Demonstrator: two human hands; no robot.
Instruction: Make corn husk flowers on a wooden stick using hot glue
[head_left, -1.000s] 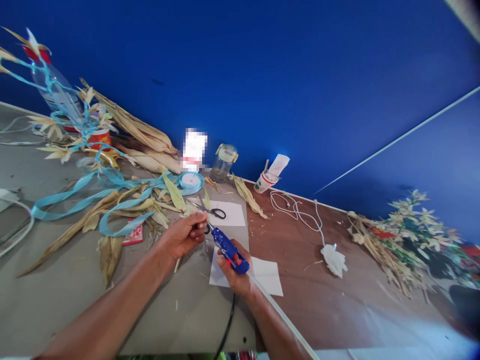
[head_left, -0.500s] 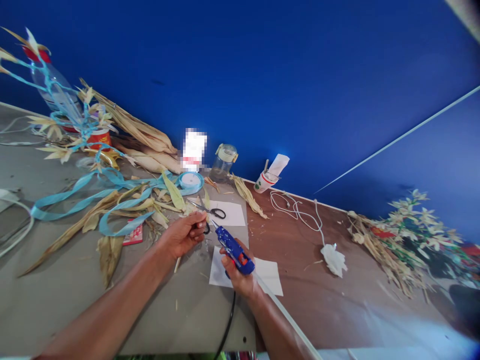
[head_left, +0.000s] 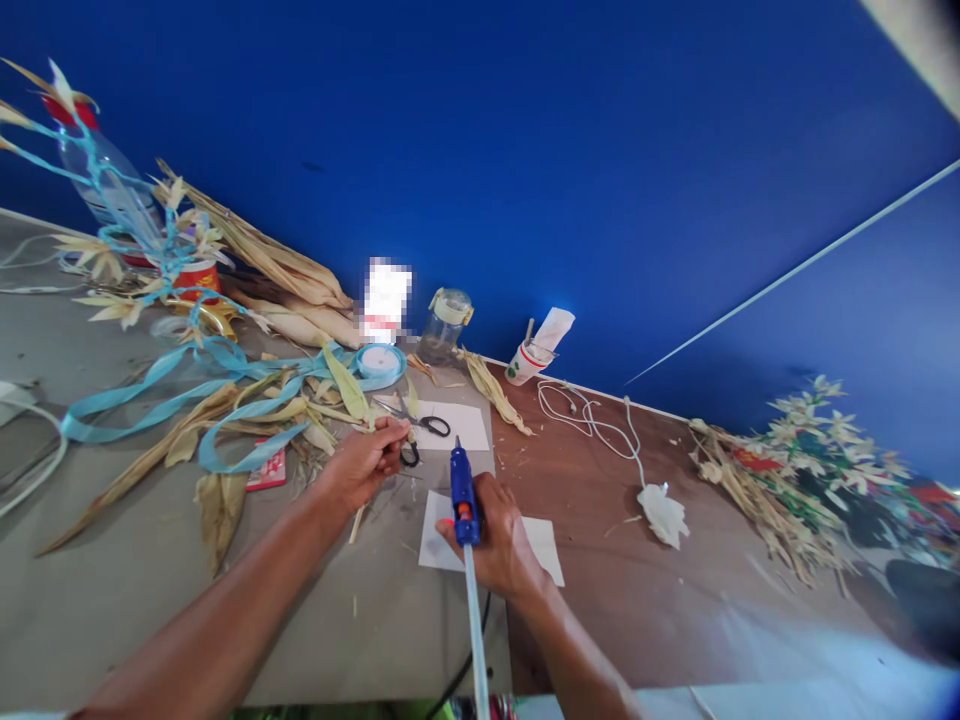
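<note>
My right hand (head_left: 501, 535) is wrapped round a blue hot glue gun (head_left: 463, 490), its nozzle pointing away from me. A long clear glue stick (head_left: 475, 630) sticks out of its back end. My left hand (head_left: 369, 462) is closed in a pinch to the left of the nozzle, apart from it. What lies between its fingertips is too small to make out. Just beyond the left fingers, scissors (head_left: 433, 426) with black handles rest partly on a white sheet (head_left: 469, 428). Another white sheet (head_left: 544, 545) lies partly hidden under my right hand.
Light-blue ribbon (head_left: 150, 400), its spool (head_left: 380, 362) and dry corn husks (head_left: 161, 465) spread over the left side. A lidded jar (head_left: 445, 325) and a paper cup (head_left: 525, 362) stand by the wall. A white cable (head_left: 592, 420) and husk flowers (head_left: 832, 440) lie to the right.
The glue gun's nozzle has swung away from my left fingertips to the right, and the gun now points more straight ahead. My left hand has barely moved.
</note>
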